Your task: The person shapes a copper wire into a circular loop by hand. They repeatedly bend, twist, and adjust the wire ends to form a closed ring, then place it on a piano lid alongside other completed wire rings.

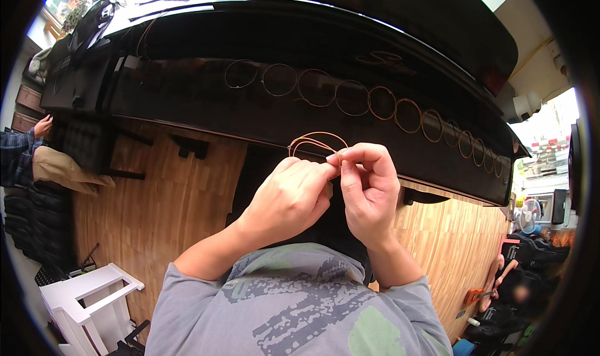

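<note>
Head view: left hand (282, 196) and right hand (370, 190) clamp fingers on wire coil (317, 132) by near edge of surface (187, 93), likely winding; next needs steady pinch.

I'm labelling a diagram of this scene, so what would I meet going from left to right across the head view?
White piece of furniture, left hand, coppery wire coil held by both hands, right hand, white fan.
</note>
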Motion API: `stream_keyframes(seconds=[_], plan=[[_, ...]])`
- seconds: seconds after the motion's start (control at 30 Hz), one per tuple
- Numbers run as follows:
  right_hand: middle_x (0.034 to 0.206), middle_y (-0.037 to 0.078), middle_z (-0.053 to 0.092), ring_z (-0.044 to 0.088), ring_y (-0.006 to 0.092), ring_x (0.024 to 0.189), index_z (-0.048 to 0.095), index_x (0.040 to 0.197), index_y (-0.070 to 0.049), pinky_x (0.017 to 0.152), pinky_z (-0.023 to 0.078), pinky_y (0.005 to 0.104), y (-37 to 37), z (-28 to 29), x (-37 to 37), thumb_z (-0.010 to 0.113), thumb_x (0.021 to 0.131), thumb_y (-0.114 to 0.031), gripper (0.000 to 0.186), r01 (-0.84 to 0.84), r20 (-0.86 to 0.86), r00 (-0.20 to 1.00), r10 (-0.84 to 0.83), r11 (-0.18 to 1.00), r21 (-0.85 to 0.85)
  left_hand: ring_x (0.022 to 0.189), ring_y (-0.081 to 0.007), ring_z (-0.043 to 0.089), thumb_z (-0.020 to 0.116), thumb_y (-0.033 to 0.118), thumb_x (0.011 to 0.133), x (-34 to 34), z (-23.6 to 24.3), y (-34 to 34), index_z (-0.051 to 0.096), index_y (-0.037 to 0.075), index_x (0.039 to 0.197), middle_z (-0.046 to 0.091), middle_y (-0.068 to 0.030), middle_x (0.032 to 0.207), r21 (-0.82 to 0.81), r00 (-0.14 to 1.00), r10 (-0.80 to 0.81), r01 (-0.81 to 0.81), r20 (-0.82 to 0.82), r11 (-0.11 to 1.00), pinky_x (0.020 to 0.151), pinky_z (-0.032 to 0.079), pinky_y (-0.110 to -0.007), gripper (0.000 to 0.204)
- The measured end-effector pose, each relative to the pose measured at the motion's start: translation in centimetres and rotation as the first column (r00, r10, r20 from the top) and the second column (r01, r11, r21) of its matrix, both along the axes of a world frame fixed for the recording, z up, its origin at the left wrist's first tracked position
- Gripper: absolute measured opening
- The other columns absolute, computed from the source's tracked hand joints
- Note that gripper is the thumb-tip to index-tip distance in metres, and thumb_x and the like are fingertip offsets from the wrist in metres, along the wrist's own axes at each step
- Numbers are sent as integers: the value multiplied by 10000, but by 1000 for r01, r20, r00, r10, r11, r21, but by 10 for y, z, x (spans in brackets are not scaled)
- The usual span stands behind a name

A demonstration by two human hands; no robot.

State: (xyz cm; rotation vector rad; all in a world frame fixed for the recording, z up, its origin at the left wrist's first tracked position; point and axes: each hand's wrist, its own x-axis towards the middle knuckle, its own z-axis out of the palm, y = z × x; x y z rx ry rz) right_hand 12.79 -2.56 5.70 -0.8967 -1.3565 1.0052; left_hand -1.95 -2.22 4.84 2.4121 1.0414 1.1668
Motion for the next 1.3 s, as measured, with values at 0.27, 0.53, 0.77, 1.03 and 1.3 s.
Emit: stream_keyframes(seconds=[0.27,0.53,0.77,1.03,1.3], plan=[[909,104,702,647,71,762,538,1198,9,626,504,193,5,2,1,582,895,16,306,80,150,986,-75,997,-24,674,-216,541,627,2,691,1,2,1,572,8,953,550,-65,752,55,988,95,-89,-121,995,697,410,-348,268],[787,26,655,500,28,578,674,1029,3,498,395,197,9,4,13,630,853,11,182,100,332,937,-104,995,30,664,-155,513,653,97,700,-4,2,4,596,58,918,489,-5,697,191,960,75,-23,-271,981,685,402,-314,229],[779,18,643,547,24,603,637,1060,7,496,414,168,14,11,18,635,879,-55,191,-109,25,992,126,932,-346,626,-144,489,668,134,693,-12,1,6,568,96,779,457,7,660,245,953,12,65,-302,967,660,393,-306,137],[677,-46,553,467,-1,603,621,1125,24,505,368,169,17,10,13,610,911,-93,244,-272,120,930,347,871,-409,536,-115,434,661,151,640,-23,-4,5,463,142,580,371,34,568,400,951,-187,276,-246,874,544,365,-272,207],[666,42,612,546,70,557,600,1079,-7,498,421,234,6,1,2,572,924,-51,164,-164,334,921,202,976,-141,511,-105,415,650,131,635,-29,-2,5,455,137,576,356,37,557,458,960,-119,227,-252,860,527,353,-258,204]])
